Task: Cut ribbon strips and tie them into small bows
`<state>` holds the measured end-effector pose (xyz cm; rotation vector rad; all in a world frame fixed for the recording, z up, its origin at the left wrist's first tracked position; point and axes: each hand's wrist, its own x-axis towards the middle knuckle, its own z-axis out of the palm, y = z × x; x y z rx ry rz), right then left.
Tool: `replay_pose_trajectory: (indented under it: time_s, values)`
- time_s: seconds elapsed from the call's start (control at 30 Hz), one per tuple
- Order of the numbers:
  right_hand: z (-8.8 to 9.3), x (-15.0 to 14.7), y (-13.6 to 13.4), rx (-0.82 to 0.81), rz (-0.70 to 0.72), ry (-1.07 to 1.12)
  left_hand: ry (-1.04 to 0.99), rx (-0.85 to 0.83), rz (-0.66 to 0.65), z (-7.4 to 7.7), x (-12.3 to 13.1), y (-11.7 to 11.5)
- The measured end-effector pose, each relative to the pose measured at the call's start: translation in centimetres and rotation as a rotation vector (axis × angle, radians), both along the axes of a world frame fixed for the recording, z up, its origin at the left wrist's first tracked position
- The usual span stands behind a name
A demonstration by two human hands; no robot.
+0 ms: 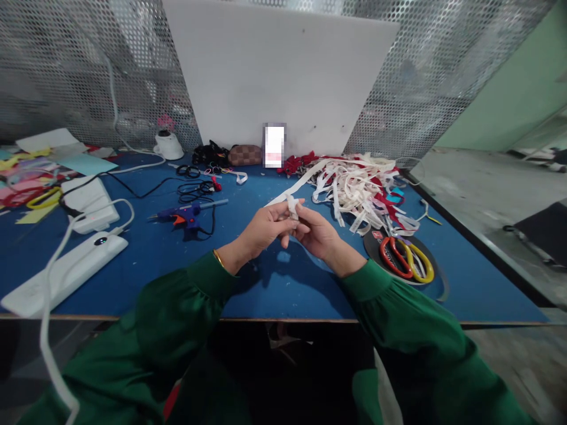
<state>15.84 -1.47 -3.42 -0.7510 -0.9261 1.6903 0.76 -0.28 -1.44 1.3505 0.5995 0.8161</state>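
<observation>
A white ribbon [292, 205] is bunched between my two hands above the middle of the blue table. My left hand [264, 229] pinches it from the left, thumb and fingers pressed together. Closed on the ribbon from the other side is my right hand [322, 237], its fingertips touching those of the left. How the ribbon is folded is partly hidden by the fingers. Behind the hands, a long white strip [305, 178] runs up toward a heap of white and red ribbons [354, 186].
Red- and yellow-handled scissors [410, 260] lie on a dark round disc [375, 243] at the right. To the left are a blue glue gun [188, 217], a white power bank-like block [66, 274] and cables. A phone [274, 146] leans against the white board [283, 71].
</observation>
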Motion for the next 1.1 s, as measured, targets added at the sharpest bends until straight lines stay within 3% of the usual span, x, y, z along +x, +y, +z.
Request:
replay_pose_trajectory:
  time_s: [0.27, 0.53, 0.7, 0.87, 1.1]
  values:
    - [0.3, -0.3, -0.3, 0.049, -0.078, -0.070, 0.077, 0.048, 0.049, 0.0, 0.3, -0.2]
    - [-0.1, -0.1, 0.0, 0.110, -0.021, 0.038, 0.039, 0.041, 0.033, -0.2, 0.0, 0.1]
    - [0.1, 0.0, -0.2, 0.050, -0.055, -0.004, 0.045, 0.035, 0.041, 0.2, 0.2, -0.3]
    - [0.6, -0.4, -0.5, 0.012, -0.101, -0.046, 0.104, 0.113, 0.069, -0.2, 0.4, -0.2]
    - [0.5, -0.7, -0.5, 0.084, -0.202, -0.136, 0.292, 0.313, 0.091, -0.8, 0.3, 0.2]
